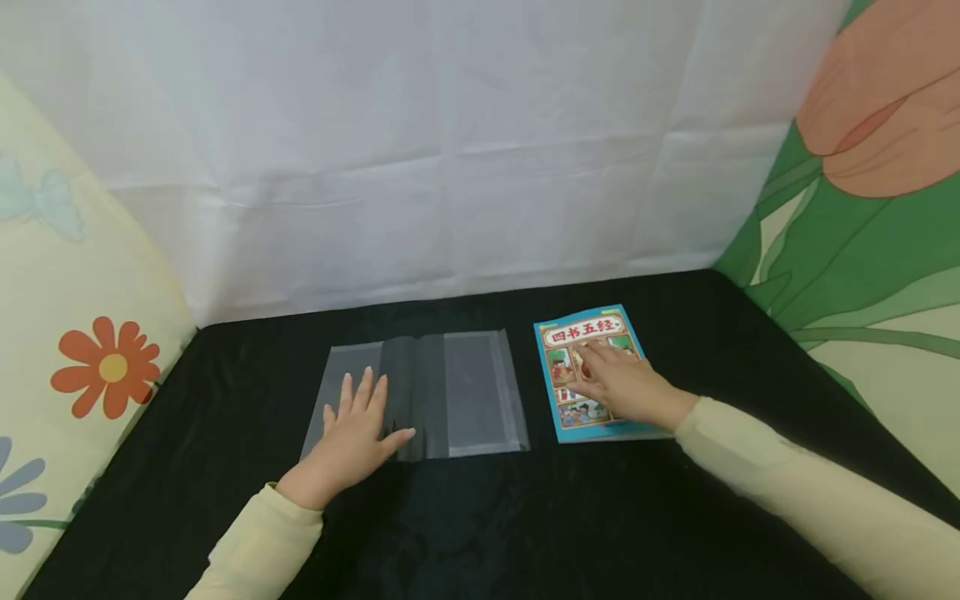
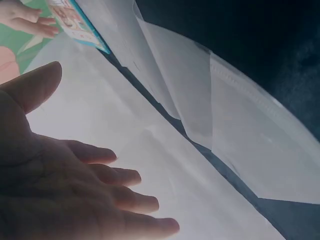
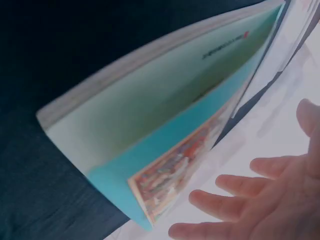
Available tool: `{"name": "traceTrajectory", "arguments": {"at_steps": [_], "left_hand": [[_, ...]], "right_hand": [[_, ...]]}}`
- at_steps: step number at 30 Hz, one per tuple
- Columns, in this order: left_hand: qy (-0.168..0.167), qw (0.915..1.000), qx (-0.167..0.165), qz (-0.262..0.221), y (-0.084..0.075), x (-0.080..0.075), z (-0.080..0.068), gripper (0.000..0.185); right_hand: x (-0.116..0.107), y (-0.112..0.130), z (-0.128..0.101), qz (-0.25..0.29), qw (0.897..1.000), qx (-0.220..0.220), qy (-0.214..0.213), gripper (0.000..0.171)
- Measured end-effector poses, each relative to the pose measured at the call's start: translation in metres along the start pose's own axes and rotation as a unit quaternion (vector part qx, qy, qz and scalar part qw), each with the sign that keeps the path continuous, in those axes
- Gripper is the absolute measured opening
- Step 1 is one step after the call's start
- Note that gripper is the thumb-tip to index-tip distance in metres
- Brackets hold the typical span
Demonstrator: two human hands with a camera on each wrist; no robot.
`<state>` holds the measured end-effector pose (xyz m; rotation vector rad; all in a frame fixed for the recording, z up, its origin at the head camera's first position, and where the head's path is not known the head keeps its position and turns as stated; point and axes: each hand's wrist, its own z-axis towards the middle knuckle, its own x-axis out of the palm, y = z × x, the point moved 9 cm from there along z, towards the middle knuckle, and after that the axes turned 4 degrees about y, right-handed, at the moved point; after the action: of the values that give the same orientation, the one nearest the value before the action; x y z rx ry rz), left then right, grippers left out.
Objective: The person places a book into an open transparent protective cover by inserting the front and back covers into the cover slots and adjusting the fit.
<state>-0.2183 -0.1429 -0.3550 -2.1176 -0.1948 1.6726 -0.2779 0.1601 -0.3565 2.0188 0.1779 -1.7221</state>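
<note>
Fingers (image 1: 365,392) of our left hand (image 1: 352,442) lie straight and spread, flat on the left part of a clear plastic book cover (image 1: 480,392). Just right of them the cover's dark middle fold runs back toward the white sheet (image 1: 450,150). Our right hand (image 1: 626,387) rests open on a blue picture book (image 1: 558,404), fingers extended over its front, gripping nothing. Both things lie side by side, slightly apart, on the black table (image 1: 525,525).
</note>
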Motion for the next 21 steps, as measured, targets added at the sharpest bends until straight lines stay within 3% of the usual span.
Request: {"name": "traceTrajectory", "arguments": {"at_steps": [21], "left_hand": [[0.007,0.9998,0.002,-0.016,-0.001,0.005,0.0,0.081]], "right_hand": [[0.002,-0.046,0.006,0.053,0.993,0.11,-0.001,0.074]]}}
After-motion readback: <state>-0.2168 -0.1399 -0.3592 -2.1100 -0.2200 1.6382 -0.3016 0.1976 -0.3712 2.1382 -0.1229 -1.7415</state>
